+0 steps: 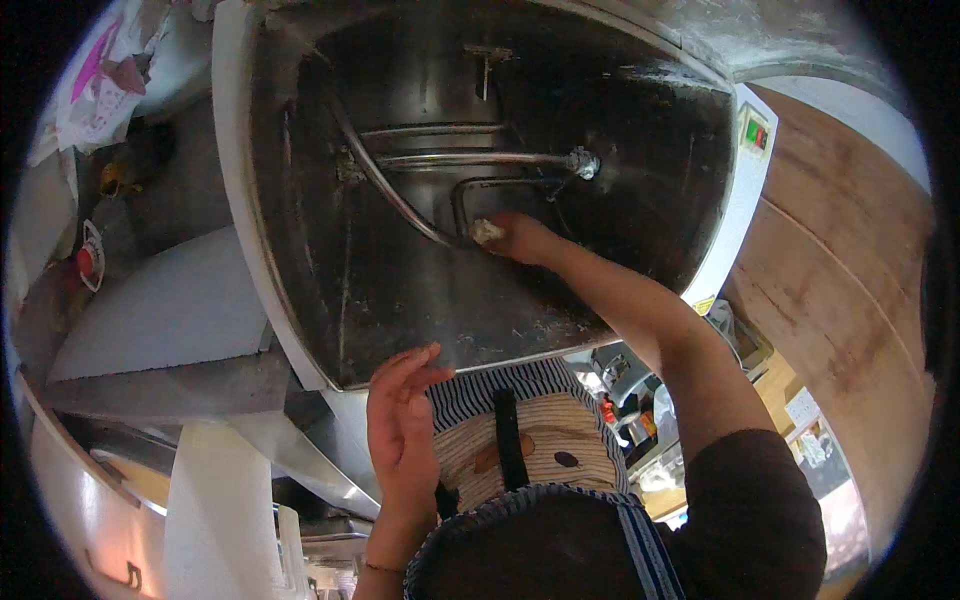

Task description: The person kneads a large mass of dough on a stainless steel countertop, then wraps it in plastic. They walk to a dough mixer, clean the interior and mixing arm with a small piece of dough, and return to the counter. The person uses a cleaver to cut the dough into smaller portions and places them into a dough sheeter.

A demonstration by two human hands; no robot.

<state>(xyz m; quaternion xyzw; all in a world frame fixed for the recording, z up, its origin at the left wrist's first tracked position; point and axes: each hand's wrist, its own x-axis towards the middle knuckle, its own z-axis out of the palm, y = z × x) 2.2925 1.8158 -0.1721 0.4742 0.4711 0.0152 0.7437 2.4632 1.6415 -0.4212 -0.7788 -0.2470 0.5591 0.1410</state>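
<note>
My right hand (pixel 521 238) reaches into the metal trough (pixel 405 300) of what looks like a dough mixer. Pinched in its fingers is a small pale lump that looks like dough (pixel 486 231), beside the lower bend of the metal agitator bar (pixel 394 196). A straight metal shaft (pixel 472 160) crosses the trough, with pale residue stuck at its right end. Dried residue also marks the trough's walls. Near the front rim (pixel 525 358), my left hand (pixel 405 420) is raised, fingers partly spread, holding nothing.
On the mixer's right white side is a green and red switch (pixel 756 136). A white panel (pixel 172 307) and a metal counter edge (pixel 172 390) stand to the left. Plastic bags (pixel 112 90) lie at upper left. Assorted items (pixel 637 420) sit behind my right arm, by a brown wall (pixel 840 247).
</note>
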